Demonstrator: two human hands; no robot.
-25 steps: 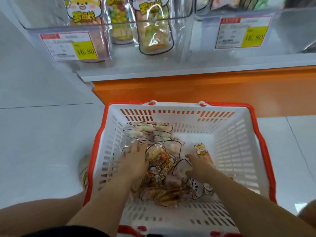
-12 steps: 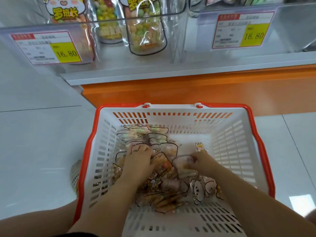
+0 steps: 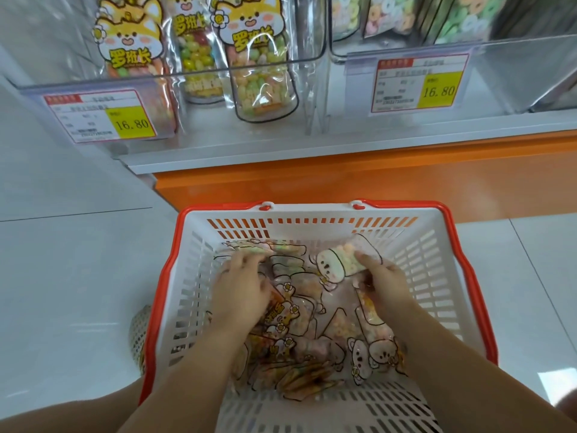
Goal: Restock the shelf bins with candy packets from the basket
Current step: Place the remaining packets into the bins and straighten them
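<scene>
A white basket with an orange rim [image 3: 468, 276] stands on the floor and holds several clear candy packets [image 3: 299, 323] printed with cartoon animals. My right hand [image 3: 384, 276] grips one packet of pale candies [image 3: 340, 260], lifted a little above the pile. My left hand [image 3: 242, 282] is down among the packets on the left side, fingers curled over a packet [image 3: 249, 248] near the far wall. Above, the left clear shelf bin [image 3: 312, 57] holds up to three upright fox-printed packets [image 3: 259, 67].
The right clear bin [image 3: 515, 76] holds ring-candy packets at its back. Yellow 16.80 price tags [image 3: 131, 121] hang on both bin fronts. An orange plinth [image 3: 343, 182] runs under the white shelf edge. White floor tiles surround the basket. My knees show at the bottom corners.
My right hand has taken hold of a pale candy packet and raised it toward the basket's far wall. My left hand has slid farther forward over the pile. The view has tilted up toward the bins.
</scene>
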